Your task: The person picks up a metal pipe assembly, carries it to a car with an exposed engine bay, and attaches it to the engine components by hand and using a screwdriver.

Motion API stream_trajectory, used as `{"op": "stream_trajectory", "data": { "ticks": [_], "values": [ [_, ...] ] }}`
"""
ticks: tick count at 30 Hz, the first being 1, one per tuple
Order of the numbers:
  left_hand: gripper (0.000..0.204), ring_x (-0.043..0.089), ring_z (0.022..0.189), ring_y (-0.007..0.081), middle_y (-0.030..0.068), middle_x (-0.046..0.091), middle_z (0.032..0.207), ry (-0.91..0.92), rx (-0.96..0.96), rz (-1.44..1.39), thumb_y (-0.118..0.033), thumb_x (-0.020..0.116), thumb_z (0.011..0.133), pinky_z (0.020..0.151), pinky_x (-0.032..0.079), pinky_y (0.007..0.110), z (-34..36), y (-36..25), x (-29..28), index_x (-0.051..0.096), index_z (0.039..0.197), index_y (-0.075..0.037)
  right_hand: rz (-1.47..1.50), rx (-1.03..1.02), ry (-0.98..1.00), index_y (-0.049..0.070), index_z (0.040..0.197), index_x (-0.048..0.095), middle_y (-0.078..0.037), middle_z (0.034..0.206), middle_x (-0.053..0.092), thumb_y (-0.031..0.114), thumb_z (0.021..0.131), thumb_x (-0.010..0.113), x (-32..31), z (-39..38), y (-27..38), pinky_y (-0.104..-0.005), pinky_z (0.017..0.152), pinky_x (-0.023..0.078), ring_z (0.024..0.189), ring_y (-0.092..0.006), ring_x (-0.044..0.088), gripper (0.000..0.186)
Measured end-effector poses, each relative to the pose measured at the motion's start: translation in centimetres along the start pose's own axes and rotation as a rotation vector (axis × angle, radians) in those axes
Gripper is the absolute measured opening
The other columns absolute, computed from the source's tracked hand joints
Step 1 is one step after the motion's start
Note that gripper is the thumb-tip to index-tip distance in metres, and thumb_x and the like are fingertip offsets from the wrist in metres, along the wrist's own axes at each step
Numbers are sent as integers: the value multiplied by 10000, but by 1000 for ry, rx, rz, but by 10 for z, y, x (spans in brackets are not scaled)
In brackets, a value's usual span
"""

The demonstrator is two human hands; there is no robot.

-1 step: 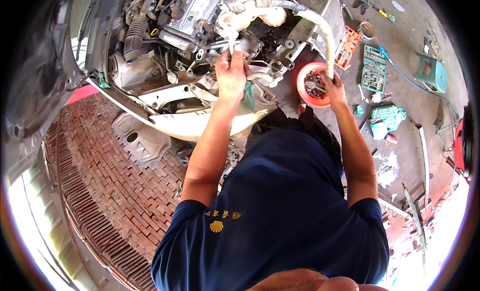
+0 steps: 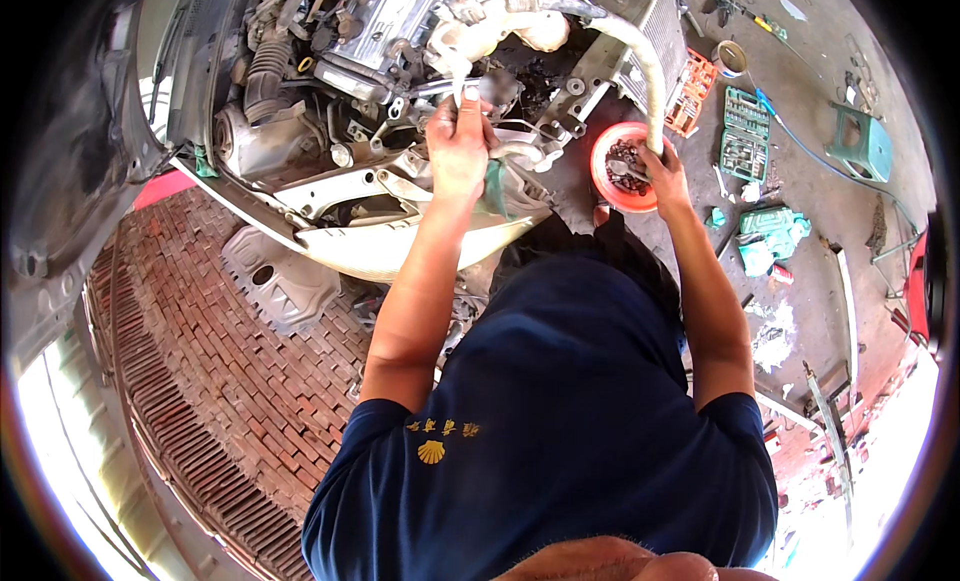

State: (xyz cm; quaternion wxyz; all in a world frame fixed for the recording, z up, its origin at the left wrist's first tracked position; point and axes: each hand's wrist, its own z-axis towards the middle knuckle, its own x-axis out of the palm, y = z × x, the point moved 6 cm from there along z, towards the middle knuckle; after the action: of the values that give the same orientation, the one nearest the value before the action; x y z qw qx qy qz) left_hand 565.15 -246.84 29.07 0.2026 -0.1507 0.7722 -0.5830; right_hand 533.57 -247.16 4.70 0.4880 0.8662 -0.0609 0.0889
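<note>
A person in a navy cotton shirt [image 2: 570,401] leaned over an opened car front. The left hand [image 2: 458,156] was raised among the metal engine parts [image 2: 385,31], its thumb pressed to a curled finger, pinching a slim, whitish tube-like piece [image 2: 460,71]; the other fingers were partly hidden. The right hand [image 2: 668,179] had its fingers closed around the low end of a thick, cream-coloured, tubular hose [image 2: 650,76], just above a round orange-red plastic bowl [image 2: 603,151]. From there the hose arched up and over towards the engine; whether it joined the whitish piece could not be told. Its smooth curve suggested stiffness, which the grip probably steadied. The bowl's raised wall likely stopped its small, dark, lumpy pieces [image 2: 625,179] from scattering across the grey floor [image 2: 690,251]. Beyond lay a hinged green toolcase [image 2: 745,136], open, presumably for easy reach.
</note>
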Motion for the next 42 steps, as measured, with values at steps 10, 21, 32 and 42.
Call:
{"op": "stream_trajectory", "data": {
  "ticks": [10,21,32,42],
  "values": [
    [339,433,482,93,7,503,565,48,81,-5,-312,565,1083,468,329,272,-17,-32,-6,601,880,-43,58,98,62,-28,1130,670,-21,924,646,286,980,698,20,9,-8,-282,754,474,830,-93,586,349],
    [367,452,510,61,-6,528,582,313,94,263,-332,523,1097,488,334,245,-24,-69,20,618,899,-38,76,4,223,26,1176,687,-24,1065,694,232,935,757,68,23,8,-301,886,469,977,-112,611,324],
    [348,531,491,87,13,568,551,371,76,539,-328,594,1060,494,416,291,-13,-44,21,681,898,-32,-125,-98,133,-2,1197,662,-35,1032,706,227,929,771,78,43,19,-300,875,490,956,-112,603,369],
    [359,504,542,68,7,580,599,384,43,543,-328,523,1090,526,373,263,-13,-42,-8,694,1000,-26,-449,-142,3,0,1240,646,-137,1058,749,187,930,694,89,32,67,-366,927,515,1028,-237,704,365]
  ]
}}
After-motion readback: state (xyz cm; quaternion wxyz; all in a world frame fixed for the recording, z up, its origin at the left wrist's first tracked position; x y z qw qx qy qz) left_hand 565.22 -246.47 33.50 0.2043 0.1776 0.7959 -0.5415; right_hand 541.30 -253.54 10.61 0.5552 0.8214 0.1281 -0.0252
